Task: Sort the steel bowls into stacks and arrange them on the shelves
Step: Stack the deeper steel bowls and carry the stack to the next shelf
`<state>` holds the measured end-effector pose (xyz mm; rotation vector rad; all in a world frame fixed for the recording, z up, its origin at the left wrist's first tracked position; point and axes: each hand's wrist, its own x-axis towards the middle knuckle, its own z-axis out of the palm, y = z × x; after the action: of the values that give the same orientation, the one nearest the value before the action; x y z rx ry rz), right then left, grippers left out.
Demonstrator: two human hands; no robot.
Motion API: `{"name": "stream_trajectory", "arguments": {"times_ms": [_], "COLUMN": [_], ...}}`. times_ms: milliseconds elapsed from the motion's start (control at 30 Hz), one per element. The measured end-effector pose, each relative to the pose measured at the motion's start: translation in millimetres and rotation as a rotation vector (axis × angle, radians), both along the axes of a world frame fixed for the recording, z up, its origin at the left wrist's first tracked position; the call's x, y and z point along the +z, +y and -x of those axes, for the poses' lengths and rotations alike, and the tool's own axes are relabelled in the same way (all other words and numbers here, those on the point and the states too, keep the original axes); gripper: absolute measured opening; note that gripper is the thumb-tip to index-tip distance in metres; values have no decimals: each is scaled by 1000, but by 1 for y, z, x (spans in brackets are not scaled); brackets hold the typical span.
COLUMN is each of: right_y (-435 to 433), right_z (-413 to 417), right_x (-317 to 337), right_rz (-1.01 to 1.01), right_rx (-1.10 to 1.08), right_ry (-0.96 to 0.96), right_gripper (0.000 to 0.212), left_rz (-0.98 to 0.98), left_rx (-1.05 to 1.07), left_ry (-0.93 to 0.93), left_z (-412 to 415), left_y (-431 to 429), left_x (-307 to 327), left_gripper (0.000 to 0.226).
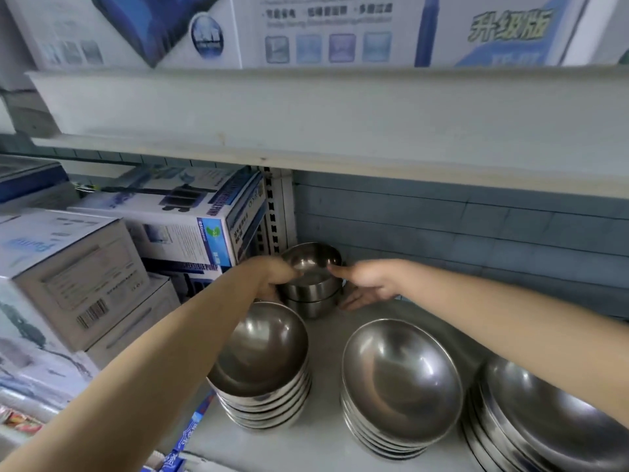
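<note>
A short stack of small steel bowls (pixel 311 267) stands at the back left corner of the white shelf (pixel 340 441). My left hand (pixel 272 277) grips the stack's left side, thumb on the top bowl's rim. On the right side, my right hand (pixel 366 282) holds the same stack, fingers spread along the wall and under it. Nearer to me stand three stacks of larger steel bowls: a left stack (pixel 263 366), a middle stack (pixel 400 383) and a right stack (pixel 551 417) cut off by the frame.
The upper shelf board (pixel 306 124) hangs low over the bowls and carries printed boxes (pixel 340 28). Left of the perforated upright post (pixel 275 212), cardboard product boxes (pixel 177 219) are piled. A grey panelled back wall (pixel 459 226) closes the shelf behind.
</note>
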<state>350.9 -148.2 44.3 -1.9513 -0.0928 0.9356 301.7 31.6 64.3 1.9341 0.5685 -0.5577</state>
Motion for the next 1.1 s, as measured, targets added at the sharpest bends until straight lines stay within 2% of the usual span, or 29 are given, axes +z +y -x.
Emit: {"name": "stream_trajectory", "arguments": {"times_ms": [67, 200, 300, 400, 500, 600, 800, 900, 1033, 1100], "right_y": [-2, -16, -34, -58, -86, -120, -210, -258, -320, -351], "right_z": [2, 16, 31, 55, 85, 117, 181, 212, 254, 272], "right_x": [-1, 15, 40, 65, 89, 110, 131, 129, 122, 116], "right_rz": [-27, -79, -101, -249, -423, -517, -528, -489, -496, -495], "right_rx": [-15, -39, -126, -277, -420, -487, -494, -509, -543, -562], "right_ry": [-20, -92, -196, -220, -207, -263, -412, -451, -474, -487], "right_gripper": [56, 37, 25, 18, 22, 21, 14, 26, 27, 25], "left_rz": [-51, -93, -46, 75, 109, 159, 86, 38, -6, 5], "left_rx": [-8, 11, 56, 148, 124, 71, -54, -81, -165, -236], "left_ry": [-49, -168, -245, -259, -323, -432, -612, -680, -741, -755], "left_z": [2, 2, 9, 30, 56, 87, 146, 171, 205, 221], "left_y": [-6, -14, -28, -51, -80, -113, -195, -244, -302, -329], "left_x": [-1, 5, 29, 63, 87, 105, 122, 121, 111, 104], "left_gripper": [51, 43, 36, 20, 42, 47, 41, 40, 50, 67]}}
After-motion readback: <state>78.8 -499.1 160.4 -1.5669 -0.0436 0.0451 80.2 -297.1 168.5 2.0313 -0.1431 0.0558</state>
